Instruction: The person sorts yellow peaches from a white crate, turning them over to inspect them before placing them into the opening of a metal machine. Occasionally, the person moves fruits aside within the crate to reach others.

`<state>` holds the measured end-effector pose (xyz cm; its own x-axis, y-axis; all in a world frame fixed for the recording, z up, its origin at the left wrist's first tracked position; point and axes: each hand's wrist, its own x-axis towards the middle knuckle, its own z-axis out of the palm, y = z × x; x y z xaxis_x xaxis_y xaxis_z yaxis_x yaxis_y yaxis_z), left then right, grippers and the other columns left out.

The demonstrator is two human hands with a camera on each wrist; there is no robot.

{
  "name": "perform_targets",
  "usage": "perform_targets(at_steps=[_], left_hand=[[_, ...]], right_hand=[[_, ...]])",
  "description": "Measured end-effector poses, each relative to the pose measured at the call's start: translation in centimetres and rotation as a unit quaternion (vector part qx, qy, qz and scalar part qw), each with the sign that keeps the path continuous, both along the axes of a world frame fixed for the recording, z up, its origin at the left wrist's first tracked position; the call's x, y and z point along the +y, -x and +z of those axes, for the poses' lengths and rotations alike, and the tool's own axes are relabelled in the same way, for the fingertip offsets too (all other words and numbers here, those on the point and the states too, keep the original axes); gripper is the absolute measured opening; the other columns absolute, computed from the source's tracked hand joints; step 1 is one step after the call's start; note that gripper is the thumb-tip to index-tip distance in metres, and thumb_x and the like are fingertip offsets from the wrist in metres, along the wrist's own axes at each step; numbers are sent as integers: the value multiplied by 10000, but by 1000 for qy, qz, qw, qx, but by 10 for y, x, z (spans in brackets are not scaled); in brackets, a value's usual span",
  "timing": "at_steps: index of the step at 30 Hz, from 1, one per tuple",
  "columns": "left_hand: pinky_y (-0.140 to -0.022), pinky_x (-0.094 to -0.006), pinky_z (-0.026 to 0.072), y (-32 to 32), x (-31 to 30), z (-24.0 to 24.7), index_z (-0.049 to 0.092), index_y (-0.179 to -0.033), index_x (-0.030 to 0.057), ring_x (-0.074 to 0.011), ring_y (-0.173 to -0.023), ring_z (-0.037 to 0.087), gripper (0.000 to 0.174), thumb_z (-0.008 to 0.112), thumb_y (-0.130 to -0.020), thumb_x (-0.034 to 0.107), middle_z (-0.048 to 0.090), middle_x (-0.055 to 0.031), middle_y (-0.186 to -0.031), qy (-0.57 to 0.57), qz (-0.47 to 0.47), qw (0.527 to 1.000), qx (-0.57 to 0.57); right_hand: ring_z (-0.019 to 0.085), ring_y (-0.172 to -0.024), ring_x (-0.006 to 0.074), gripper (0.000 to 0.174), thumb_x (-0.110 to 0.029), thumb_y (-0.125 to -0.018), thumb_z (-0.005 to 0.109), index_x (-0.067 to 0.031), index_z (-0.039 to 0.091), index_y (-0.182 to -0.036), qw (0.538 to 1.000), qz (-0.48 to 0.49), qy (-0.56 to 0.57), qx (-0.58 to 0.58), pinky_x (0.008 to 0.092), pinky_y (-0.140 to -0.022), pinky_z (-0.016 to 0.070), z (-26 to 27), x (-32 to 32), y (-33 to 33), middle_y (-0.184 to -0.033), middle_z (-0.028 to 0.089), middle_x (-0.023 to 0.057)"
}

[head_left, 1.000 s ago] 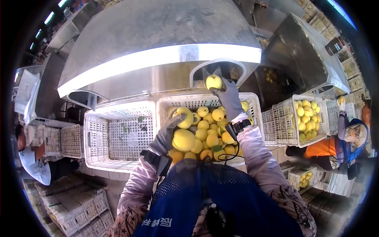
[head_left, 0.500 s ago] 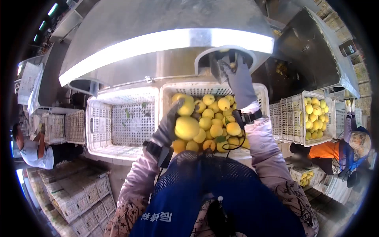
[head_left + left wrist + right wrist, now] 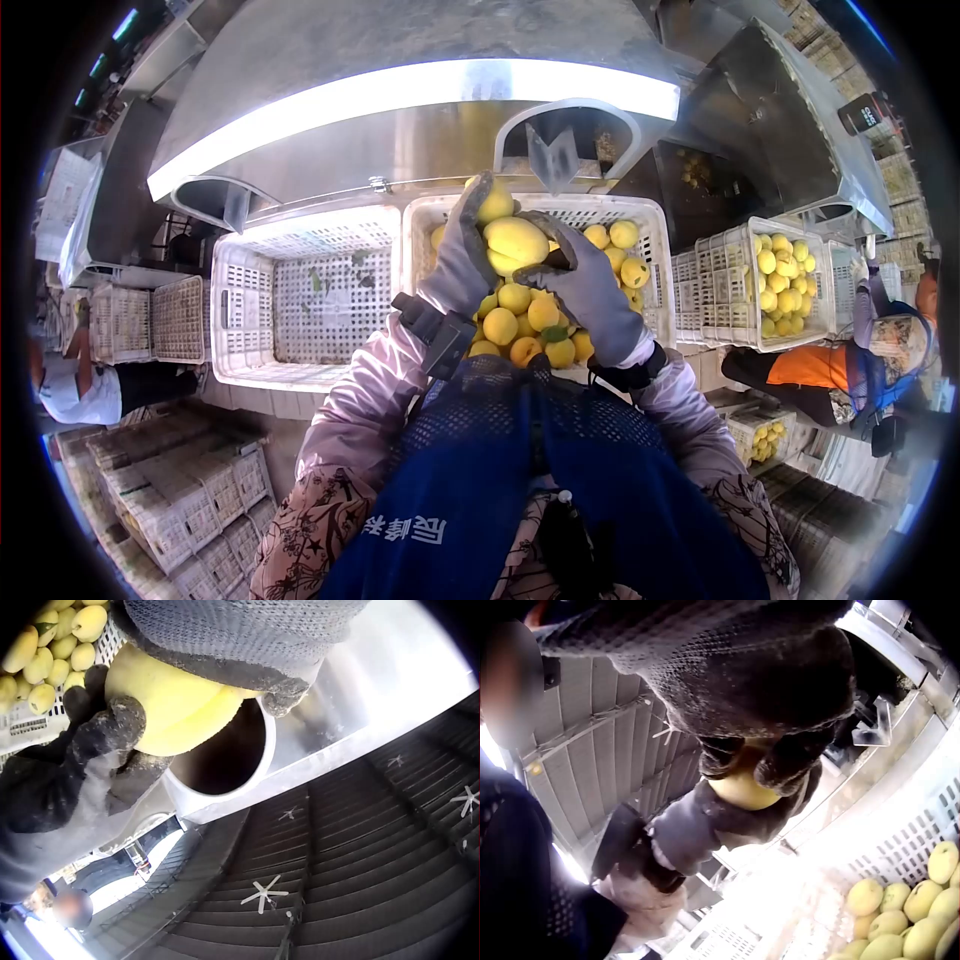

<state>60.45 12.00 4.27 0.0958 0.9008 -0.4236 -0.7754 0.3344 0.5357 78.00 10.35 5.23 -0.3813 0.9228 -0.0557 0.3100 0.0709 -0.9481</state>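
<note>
Both gloved hands meet over a white crate (image 3: 656,262) filled with yellow fruit (image 3: 528,318). A large yellow fruit (image 3: 515,243) sits between them. My left hand (image 3: 462,255) curls round its left side, and a smaller fruit (image 3: 497,205) shows by the fingertips. My right hand (image 3: 580,285) grips it from the right, thumb over the front. The left wrist view shows the large fruit (image 3: 176,705) under my left hand (image 3: 240,634), with right-hand fingers (image 3: 112,727) wrapped on it. In the right wrist view, the fruit (image 3: 742,789) is pinched under my right hand (image 3: 757,682).
An empty white crate (image 3: 300,300) stands to the left of the full one. Behind is a steel machine with a round opening (image 3: 585,135). Another crate of fruit (image 3: 775,285) and a person in orange (image 3: 830,370) are at right. Stacked crates (image 3: 180,490) and another person (image 3: 75,390) at left.
My right hand pulled back from the machine's opening, without the fruit it carried up there. My left hand lifted the large fruit from the crate. Both hands now hold it together.
</note>
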Motion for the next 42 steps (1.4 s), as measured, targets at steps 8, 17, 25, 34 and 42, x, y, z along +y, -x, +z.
perform_targets(at_steps=[8, 17, 25, 34, 42], left_hand=[[-777, -398, 642, -1, 6, -43, 511, -1287, 109, -233, -920, 685, 457, 750, -970, 336, 634, -82, -1067, -99, 112, 985, 85], [-756, -331, 641, -18, 7, 25, 446, -1336, 83, -202, -919, 681, 504, 761, -965, 215, 612, -117, -1134, -11, 187, 973, 138], [-920, -305, 593, -26, 22, -8, 404, -1390, 80, -184, -1077, 643, 542, 742, -970, 126, 574, -101, -1243, -96, 167, 969, 153], [-910, -328, 609, -19, 31, 14, 412, -1423, 112, -215, -1049, 661, 515, 697, -1016, 246, 601, -114, -1251, -30, 107, 978, 174], [-785, -331, 613, 22, -36, -71, 418, -1461, 91, -240, -927, 696, 567, 619, -1042, 417, 622, -147, -1216, -20, 71, 948, 308]], right_hand=[[654, -828, 127, 479, -326, -1047, 622, 35, 599, -1361, 907, 0, 302, 294, 267, -702, 517, -13, 5, -6, -1011, 694, 83], [650, -1129, 178, 559, 78, -913, 705, 3, 540, -1442, 934, -66, 169, 308, 315, -969, 560, -13, 13, 4, -1300, 655, 93], [608, -1241, 230, 760, -35, -835, 849, 21, 480, -1497, 994, -67, -73, 49, 329, -1053, 517, -3, 31, -10, -1449, 574, 143], [608, -1200, 383, 788, -259, -758, 922, -1, 535, -1395, 970, -168, -168, -58, 446, -1004, 514, -60, 106, -9, -1335, 586, 238], [615, -1155, 432, 779, -346, -743, 923, -3, 551, -1335, 957, -179, -147, -174, 496, -976, 514, -57, 150, 0, -1278, 607, 246]])
